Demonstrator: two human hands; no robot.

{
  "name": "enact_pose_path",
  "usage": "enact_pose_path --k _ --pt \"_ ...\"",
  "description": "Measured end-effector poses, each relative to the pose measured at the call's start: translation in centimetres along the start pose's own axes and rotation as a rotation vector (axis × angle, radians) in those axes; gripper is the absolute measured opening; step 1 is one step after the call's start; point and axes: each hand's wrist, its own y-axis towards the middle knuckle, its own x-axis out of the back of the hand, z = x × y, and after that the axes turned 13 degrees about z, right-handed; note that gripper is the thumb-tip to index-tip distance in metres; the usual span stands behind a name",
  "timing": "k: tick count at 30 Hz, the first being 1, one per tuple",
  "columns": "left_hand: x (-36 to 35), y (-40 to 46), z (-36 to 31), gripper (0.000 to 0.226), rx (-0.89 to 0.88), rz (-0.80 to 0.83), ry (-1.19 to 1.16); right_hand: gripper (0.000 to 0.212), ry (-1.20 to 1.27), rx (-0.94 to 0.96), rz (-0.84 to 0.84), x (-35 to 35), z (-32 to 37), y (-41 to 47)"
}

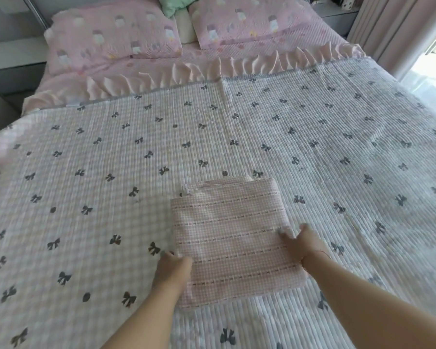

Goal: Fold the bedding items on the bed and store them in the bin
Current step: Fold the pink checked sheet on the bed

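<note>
We have the folded cloth [233, 235], pink check, lying flat on the quilt [111, 159] directly between our two hands. Left hand [173, 267] sits at the cloth's left edge, fingers curled at or under the hem; blur hides whether it pinches the layers, so we cannot tell its grip. Right hand [301, 241] rests on the cloth's right edge, fingers reaching inward over the top layer, thumb on the outer side; it seems to take the edge, but the hold is not clear either.

Step in hand, as we judge it: lifting the folded piece for storing. No bin is in view.

Notes for doing it well:
- slide the fingers fully under all layers on both sides, thumbs on top, so the stack does not fan open;
- lift both sides evenly and keep it level;
- the far corner beyond the left hand shows a loose flap; tuck it before lifting.

Pillows [111, 39] lie well beyond both hands.
</note>
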Motion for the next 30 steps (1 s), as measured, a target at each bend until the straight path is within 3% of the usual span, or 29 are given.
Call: enact_pose_path --k 2,3,5,7,9,12,16,18,20,22,24,26,27,30 --pt "-0.3 0.3 -1.0 0.053 -0.227 -0.339 0.194 0.073 -0.026 0.159 -0.167 -0.5 0.3 0.4" --pt "-0.8 0.6 -1.6 0.057 -0.320 -0.422 0.262 0.071 -0.055 0.215 -0.178 -0.9 0.8 0.6" --pt "-1.8 1.4 -2.7 0.067 -0.313 -0.363 0.256 0.064 -0.053 0.239 -0.143 -1.7 2.2 1.2" --pt "-2.5 2.8 -3.2 0.075 -0.175 -0.281 0.131 0.056 -0.032 0.187 -0.156 -2.0 3.7 2.5" --pt "-2.6 3.7 -3.1 0.066 -0.153 -0.274 0.079 0.045 0.004 0.140 -0.175 -1.9 4.8 3.7" --pt "-2.3 4.2 -3.1 0.040 -0.233 -0.323 -0.016 0.029 0.176 0.232 -0.173 -1.5 4.9 4.4" --pt "-1.3 3.8 -4.6 0.028 -0.419 -0.519 -0.067 0.027 0.230 0.378 -0.244 -0.8 6.3 4.1" --pt "-0.5 5.1 -6.0 0.030 -0.382 -0.521 -0.085 0.024 0.228 0.382 -0.199 0.0 8.3 5.2" --pt "0.1 6.4 -6.9 0.038 -0.237 -0.474 -0.073 0.023 0.126 0.263 -0.174 0.9 9.9 6.4" --pt "0.0 6.8 -7.4 0.051 -0.114 -0.527 0.078 0.051 -0.111 0.148 -0.255 0.6 10.1 6.8" --pt "-0.6 6.4 -7.9 0.061 -0.318 -0.570 0.407 0.062 -0.379 0.275 -0.375 -0.7 9.7 6.3" --pt "-1.6 6.7 -8.2 0.062 -0.544 -0.401 0.765 0.058 -0.560 0.462 -0.294 -2.2 9.5 6.1" --pt "-1.9 7.4 -8.3 0.059 -0.561 -0.307 0.859 0.058 -0.611 0.492 -0.217 -2.7 9.5 6.4" --pt "-2.1 10.1 -7.3 0.057 -0.405 -0.157 0.926 0.061 -0.686 0.504 -0.109 -3.4 9.5 8.3"
